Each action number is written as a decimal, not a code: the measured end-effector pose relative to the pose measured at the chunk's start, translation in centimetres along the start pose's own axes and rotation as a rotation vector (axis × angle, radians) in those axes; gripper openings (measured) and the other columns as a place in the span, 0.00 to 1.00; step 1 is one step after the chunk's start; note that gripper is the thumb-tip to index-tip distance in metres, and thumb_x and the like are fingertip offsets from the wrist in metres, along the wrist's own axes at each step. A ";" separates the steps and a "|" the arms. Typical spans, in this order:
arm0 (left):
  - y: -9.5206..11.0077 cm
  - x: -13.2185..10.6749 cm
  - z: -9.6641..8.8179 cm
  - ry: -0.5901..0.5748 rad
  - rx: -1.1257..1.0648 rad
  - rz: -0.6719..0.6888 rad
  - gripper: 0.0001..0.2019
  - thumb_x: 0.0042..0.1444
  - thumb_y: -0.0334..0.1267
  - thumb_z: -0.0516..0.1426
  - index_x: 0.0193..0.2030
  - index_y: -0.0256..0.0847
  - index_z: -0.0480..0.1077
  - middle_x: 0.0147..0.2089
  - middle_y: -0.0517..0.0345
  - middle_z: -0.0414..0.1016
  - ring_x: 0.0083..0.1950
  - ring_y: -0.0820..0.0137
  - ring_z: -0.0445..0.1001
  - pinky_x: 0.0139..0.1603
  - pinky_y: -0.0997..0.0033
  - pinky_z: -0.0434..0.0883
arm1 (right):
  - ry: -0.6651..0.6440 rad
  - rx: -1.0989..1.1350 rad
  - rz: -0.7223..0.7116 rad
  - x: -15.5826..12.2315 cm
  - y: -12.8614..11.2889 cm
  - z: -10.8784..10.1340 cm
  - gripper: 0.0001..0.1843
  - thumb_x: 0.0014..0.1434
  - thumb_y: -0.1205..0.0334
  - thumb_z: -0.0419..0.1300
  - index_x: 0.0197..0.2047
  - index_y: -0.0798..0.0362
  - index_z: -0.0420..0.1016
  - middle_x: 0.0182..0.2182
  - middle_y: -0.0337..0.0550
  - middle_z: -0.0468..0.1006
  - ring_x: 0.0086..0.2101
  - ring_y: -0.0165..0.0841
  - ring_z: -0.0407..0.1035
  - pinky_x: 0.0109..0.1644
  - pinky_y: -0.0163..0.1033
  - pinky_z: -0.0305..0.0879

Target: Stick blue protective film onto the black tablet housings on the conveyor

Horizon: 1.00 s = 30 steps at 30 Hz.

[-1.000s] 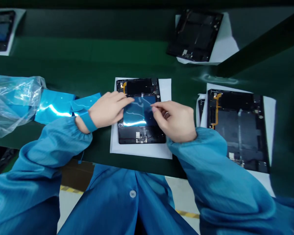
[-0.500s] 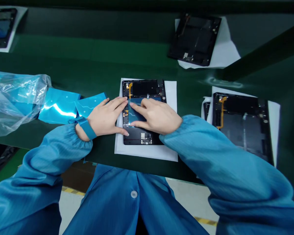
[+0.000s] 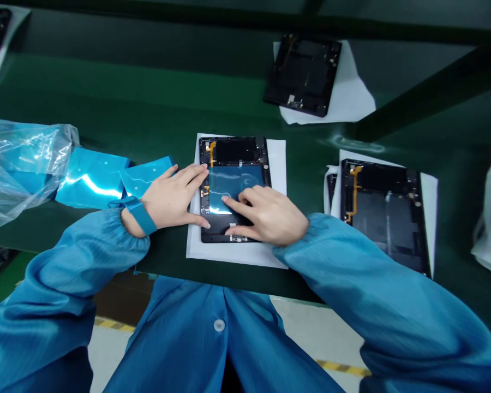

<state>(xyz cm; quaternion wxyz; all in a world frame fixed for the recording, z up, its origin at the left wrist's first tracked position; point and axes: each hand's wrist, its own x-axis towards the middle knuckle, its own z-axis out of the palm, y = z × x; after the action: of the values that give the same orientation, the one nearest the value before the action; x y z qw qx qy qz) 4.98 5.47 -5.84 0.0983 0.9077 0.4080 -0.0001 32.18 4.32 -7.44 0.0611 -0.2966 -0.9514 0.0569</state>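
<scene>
An open black tablet chassis (image 3: 234,150) lies on a white sheet (image 3: 276,158) in front of me. A blue film patch (image 3: 233,181) covers its middle. My left hand (image 3: 172,197) lies flat with fingers stretched out, pressing the chassis's left edge and the sheet. My right hand (image 3: 265,214) rests on the lower part of the film, fingers extended and pressing down. Neither hand holds anything.
Loose blue film sheets (image 3: 94,179) and a clear plastic bag (image 3: 20,164) lie at the left. Another open chassis (image 3: 382,213) on white paper sits at the right, and a third chassis (image 3: 303,73) at the back. The surface is a dark green belt (image 3: 147,98).
My right hand let go of the film's edge, laid it down and slid toward me over the patch. My left hand flattened against the chassis's left side.
</scene>
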 end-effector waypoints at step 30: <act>-3.3 12.7 -1.0 -0.005 0.008 -0.188 0.10 0.69 0.38 0.53 0.48 0.35 0.72 0.48 0.49 0.74 0.50 0.61 0.73 0.54 0.57 0.70 | 0.292 0.632 1.136 -0.9 3.2 0.9 0.24 0.53 0.48 0.67 0.48 0.55 0.80 0.31 0.45 0.81 0.37 0.41 0.76 0.47 0.46 0.71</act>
<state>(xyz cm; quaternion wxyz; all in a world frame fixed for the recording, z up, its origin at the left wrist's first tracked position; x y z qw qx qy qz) 10.90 17.22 -6.48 0.0953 0.8657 0.4912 -0.0134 34.57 6.33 -8.87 0.2341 -0.7242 -0.5666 0.3157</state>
